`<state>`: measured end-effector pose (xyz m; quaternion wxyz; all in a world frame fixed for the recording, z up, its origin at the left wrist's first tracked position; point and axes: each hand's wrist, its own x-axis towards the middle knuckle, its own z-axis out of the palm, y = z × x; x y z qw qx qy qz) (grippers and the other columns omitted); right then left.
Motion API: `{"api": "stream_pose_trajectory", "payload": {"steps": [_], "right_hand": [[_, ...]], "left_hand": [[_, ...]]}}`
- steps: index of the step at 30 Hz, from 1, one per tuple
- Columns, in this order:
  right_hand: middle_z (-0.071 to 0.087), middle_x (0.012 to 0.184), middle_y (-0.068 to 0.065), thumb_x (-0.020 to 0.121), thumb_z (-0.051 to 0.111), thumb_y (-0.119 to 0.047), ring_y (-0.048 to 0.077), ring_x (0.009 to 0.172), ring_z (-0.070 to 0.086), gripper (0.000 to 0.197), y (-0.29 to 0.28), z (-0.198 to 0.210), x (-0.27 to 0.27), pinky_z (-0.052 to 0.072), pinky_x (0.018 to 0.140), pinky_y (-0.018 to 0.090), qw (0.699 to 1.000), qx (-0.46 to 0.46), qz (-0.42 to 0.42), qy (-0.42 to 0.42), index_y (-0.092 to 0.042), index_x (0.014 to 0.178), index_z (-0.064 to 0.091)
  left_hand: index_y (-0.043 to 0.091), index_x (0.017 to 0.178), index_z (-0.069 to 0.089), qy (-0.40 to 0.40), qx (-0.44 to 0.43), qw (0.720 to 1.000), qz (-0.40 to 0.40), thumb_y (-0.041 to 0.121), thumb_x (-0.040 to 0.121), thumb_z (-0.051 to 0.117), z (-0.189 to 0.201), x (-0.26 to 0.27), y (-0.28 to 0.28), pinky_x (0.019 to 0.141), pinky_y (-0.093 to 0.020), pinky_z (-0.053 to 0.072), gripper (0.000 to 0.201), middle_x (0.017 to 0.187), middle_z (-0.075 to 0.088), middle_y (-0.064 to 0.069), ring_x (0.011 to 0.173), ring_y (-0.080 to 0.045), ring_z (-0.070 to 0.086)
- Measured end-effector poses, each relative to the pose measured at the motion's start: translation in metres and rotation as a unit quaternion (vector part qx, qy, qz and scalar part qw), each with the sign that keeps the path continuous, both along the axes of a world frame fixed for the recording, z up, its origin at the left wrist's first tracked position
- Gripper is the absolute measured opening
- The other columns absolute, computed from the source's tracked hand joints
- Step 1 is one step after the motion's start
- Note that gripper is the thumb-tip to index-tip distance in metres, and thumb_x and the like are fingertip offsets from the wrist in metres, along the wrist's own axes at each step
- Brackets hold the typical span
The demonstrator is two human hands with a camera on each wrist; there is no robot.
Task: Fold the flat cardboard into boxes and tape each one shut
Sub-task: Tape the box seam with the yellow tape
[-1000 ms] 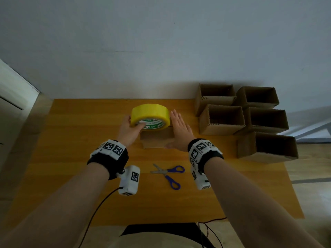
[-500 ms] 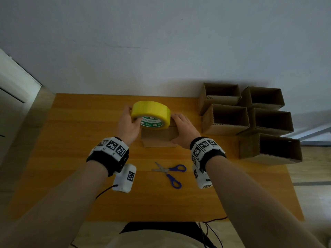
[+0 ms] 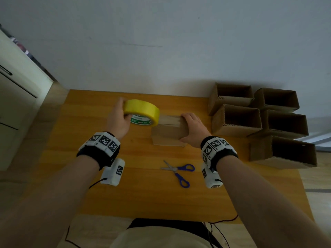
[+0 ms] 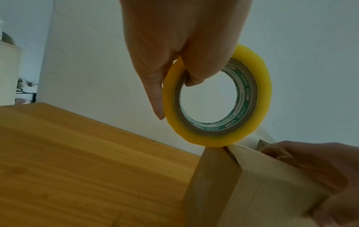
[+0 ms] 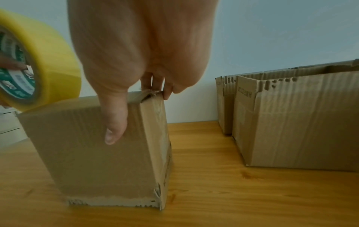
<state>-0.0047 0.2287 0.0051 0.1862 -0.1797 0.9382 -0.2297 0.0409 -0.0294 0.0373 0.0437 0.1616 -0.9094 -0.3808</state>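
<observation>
Atop the small brown cardboard box (image 3: pixel 168 130), left hand (image 3: pixel 118 120) grips yellow tape roll (image 3: pixel 142 111); right hand (image 3: pixel 193 129) clamps the light, crushable box's end.

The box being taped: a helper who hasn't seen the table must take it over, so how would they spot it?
On the orange wooden table, look left of the five open boxes clustered at the right edge. The box being taped stands alone mid-table, beyond the blue-handled scissors. Its top is closed, the right hand holds it, and the yellow tape roll sits at its left edge.
</observation>
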Motion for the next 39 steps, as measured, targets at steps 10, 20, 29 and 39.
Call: {"api": "stream_pose_trajectory", "payload": {"steps": [10,20,29,39], "right_hand": [[0.034,0.141,0.002,0.067,0.084,-0.020,0.022,0.128,0.034,0.091,0.001,0.001,0.003,0.031,0.109,0.035,1.000,0.001,-0.010,0.000,-0.015,0.141,0.031],[0.034,0.139,0.003,0.068,0.084,-0.020,0.023,0.126,0.037,0.090,-0.002,0.004,0.005,0.034,0.108,0.036,1.000,0.020,-0.012,0.002,-0.015,0.141,0.031],[-0.006,0.159,0.007,0.067,0.082,-0.039,0.026,0.147,-0.005,0.115,-0.028,0.008,0.011,-0.005,0.118,0.040,0.991,0.125,0.022,0.036,-0.013,0.151,0.006],[0.026,0.149,0.005,0.075,0.077,-0.034,0.025,0.139,0.023,0.096,-0.047,0.011,0.006,0.012,0.118,0.043,0.993,0.086,0.072,0.027,-0.013,0.149,0.019]], "left_hand": [[0.005,0.122,0.043,-0.016,-0.064,0.998,-0.015,-0.004,0.086,0.056,-0.013,0.002,-0.018,0.079,-0.036,0.045,0.039,0.121,0.049,-0.021,0.103,-0.035,0.054],[0.001,0.123,0.042,-0.024,-0.055,0.998,-0.016,-0.005,0.086,0.054,-0.025,0.002,-0.017,0.078,-0.031,0.041,0.039,0.123,0.048,-0.022,0.104,-0.035,0.053],[0.001,0.122,0.042,-0.019,-0.015,1.000,-0.013,-0.005,0.088,0.053,-0.029,0.005,-0.022,0.079,-0.030,0.041,0.037,0.122,0.049,-0.021,0.106,-0.034,0.053],[0.002,0.122,0.043,-0.012,-0.023,1.000,-0.014,-0.004,0.086,0.056,-0.031,0.009,-0.027,0.080,-0.032,0.043,0.038,0.120,0.051,-0.020,0.102,-0.032,0.055]]}}
